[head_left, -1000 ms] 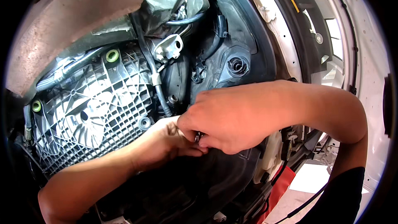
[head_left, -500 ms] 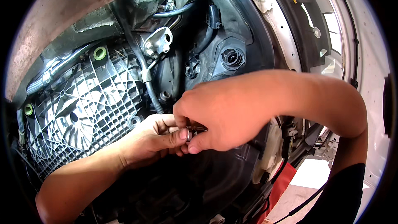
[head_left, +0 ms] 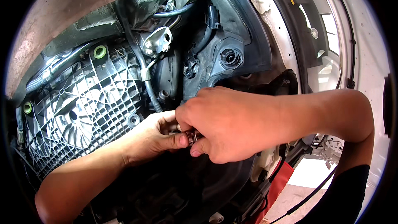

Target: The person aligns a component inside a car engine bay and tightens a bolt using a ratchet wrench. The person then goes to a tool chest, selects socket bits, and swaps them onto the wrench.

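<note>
Over the middle of a vehicle's engine bay my two hands meet at a small shiny metal piece [head_left: 192, 137], rounded like a short socket. Its near side lies between the thumb of my left hand [head_left: 154, 136] and that hand's curled fingers. From the right, my right hand [head_left: 222, 124] reaches across, back upward, its fingers closed round the other end of the same piece. Most of the metal piece and the right fingertips are hidden under that hand. My left fingers are partly covered too.
On the left lies a ribbed plastic cover [head_left: 89, 112] with green-ringed mounts. Behind the hands stand a metal bracket [head_left: 159, 41], a grey hose [head_left: 150, 85] and a black housing with a round opening [head_left: 230, 58]. A red cloth-like piece [head_left: 275, 188] hangs at lower right.
My right hand and forearm have dropped slightly toward the lower edge, uncovering a dark hose beyond the forearm. The left hand stays almost in place, and both still grip the metal piece.
</note>
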`<state>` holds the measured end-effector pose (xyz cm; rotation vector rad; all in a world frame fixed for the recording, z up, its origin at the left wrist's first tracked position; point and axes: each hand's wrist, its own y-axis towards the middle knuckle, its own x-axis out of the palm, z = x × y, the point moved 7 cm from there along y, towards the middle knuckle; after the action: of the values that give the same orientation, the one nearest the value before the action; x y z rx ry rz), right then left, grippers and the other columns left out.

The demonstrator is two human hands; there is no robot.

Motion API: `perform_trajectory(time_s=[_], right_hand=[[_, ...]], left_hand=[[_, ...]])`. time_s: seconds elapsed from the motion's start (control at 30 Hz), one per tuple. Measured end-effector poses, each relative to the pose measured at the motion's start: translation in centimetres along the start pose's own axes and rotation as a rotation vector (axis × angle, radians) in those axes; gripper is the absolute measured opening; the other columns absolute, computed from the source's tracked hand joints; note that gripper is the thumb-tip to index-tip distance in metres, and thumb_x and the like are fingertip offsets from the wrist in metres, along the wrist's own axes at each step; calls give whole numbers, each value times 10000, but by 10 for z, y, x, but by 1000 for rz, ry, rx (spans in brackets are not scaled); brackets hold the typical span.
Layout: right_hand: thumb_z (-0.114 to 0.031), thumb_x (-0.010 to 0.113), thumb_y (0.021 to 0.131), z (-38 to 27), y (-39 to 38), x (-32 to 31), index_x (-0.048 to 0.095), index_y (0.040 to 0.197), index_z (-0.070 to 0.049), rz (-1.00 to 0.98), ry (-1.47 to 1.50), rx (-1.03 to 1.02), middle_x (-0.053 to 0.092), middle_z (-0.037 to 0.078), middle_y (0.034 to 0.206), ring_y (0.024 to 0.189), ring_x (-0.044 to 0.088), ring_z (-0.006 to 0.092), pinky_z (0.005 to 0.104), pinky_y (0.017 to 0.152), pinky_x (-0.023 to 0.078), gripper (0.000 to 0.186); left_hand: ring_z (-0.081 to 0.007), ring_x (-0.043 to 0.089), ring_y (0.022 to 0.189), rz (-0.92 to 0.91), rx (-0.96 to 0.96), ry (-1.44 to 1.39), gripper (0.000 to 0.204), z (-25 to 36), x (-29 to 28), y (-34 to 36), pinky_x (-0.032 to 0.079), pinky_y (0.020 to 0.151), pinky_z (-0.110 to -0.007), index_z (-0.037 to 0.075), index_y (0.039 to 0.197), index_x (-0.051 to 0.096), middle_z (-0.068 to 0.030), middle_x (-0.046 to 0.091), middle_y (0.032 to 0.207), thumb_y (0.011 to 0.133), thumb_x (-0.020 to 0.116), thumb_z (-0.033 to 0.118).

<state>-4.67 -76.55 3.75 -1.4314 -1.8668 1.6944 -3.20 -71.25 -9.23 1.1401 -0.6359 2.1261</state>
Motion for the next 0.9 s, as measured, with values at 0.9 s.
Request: perform_trajectory(time_s=[0.9], right_hand=[[-119,601,887,18,17,18,585,979,16,-391,362,-183,648,150,892,885,621,273,390,748,456,164]], left_hand=[[-109,562,980,24,-38,160,775,2,0,5,466,793,-274,86,1325,497,4,622,1115,718,843,422]])
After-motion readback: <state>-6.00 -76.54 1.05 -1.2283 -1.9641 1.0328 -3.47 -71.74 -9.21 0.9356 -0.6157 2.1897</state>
